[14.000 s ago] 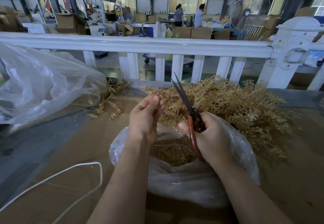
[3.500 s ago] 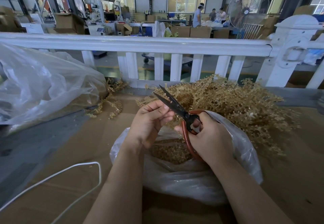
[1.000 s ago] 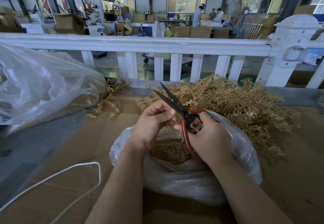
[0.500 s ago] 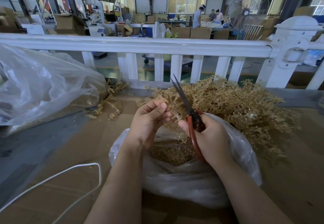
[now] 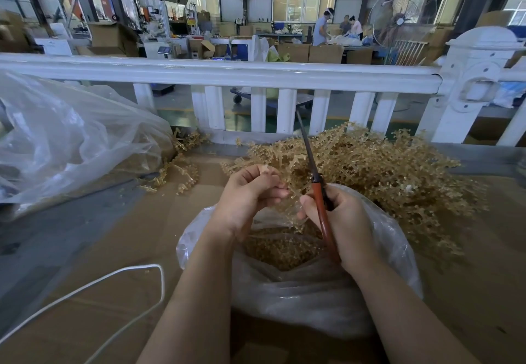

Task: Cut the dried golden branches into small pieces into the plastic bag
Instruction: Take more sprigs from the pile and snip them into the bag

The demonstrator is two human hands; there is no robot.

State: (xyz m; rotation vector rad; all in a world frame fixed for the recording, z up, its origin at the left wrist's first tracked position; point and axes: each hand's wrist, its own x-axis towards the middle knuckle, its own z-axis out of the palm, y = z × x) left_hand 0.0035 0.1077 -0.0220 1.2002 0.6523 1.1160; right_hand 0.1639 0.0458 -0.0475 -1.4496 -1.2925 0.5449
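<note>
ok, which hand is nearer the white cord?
Left. The left hand is above and right of the white cord; the right hand, gripping the scissors, is farther right.

No text, label, brand, number or sign is showing legibly anywhere in the view. Any markings in the background are appearing too small and blurred to make out.
</note>
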